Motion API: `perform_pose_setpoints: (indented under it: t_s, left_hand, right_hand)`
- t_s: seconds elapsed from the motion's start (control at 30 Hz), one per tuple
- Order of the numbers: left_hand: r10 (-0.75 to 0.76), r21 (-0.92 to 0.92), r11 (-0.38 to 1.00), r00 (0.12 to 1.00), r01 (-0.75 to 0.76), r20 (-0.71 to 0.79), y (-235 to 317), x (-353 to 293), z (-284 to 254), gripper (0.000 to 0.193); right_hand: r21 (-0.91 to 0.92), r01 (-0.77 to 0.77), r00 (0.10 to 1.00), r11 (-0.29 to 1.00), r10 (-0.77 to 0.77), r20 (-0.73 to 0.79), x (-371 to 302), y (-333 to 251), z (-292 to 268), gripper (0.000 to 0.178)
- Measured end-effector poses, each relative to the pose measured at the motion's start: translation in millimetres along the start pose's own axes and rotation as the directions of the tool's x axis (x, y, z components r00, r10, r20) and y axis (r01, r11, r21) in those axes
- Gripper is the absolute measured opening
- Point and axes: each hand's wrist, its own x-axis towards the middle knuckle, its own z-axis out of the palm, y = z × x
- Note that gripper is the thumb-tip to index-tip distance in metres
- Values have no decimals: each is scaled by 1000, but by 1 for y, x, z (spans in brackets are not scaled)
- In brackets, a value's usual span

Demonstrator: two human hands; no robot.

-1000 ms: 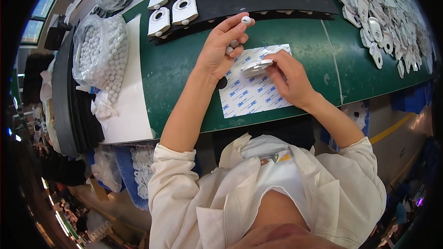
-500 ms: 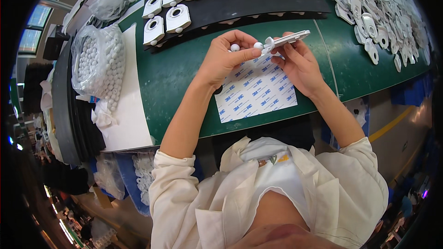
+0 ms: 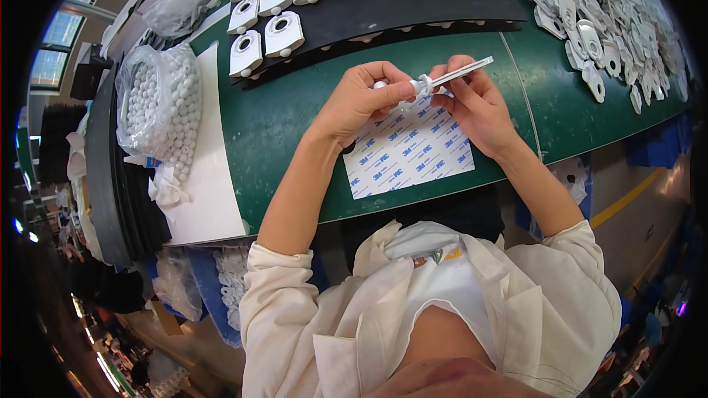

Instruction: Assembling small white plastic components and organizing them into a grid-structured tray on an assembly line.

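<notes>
Between my hands, above the table, is a flat white plastic piece seen edge-on and tilted up to the right. My right hand is closed around its body. My left hand is closed, its thumb and fingertips pressed at the near-left end of the piece. A small white ball shows among the left fingers; whatever lies under the thumb tip is mostly hidden. Below the hands lies a white backing sheet with blue print.
Rows of white pieces with round holes stand on a black board at the back. A clear bag of white balls sits at left on white card. Loose white pieces are heaped far right on the green table.
My left thumb and fingers have closed in on the end of the white piece, covering the ball seen there before. The piece has turned more edge-on, and the right fingers have shifted along it.
</notes>
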Motion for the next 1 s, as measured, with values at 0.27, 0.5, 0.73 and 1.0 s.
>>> perform_pose_setpoints:
  t_s: [0.27, 0.5, 0.73, 1.0]
  left_hand:
    - [130, 195, 961, 944, -196, 305, -5, -1, 1, 35]
    - [76, 443, 863, 930, -243, 361, 9, -16, 4, 40]
    - [607, 789, 597, 726, -147, -324, 38, -72, -20, 30]
    - [789, 521, -8, 326, 853, -521, -23, -228, -181, 20]
  right_hand:
    - [-70, -150, 952, 986, 163, 260, -5, -7, 8, 10]
    - [-308, -40, 934, 951, 146, 327, -6, -14, 9, 10]
    - [45, -52, 998, 998, 54, -42, 5, -8, -6, 23]
    - [81, -57, 970, 995, 74, -233, 6, -13, -9, 26]
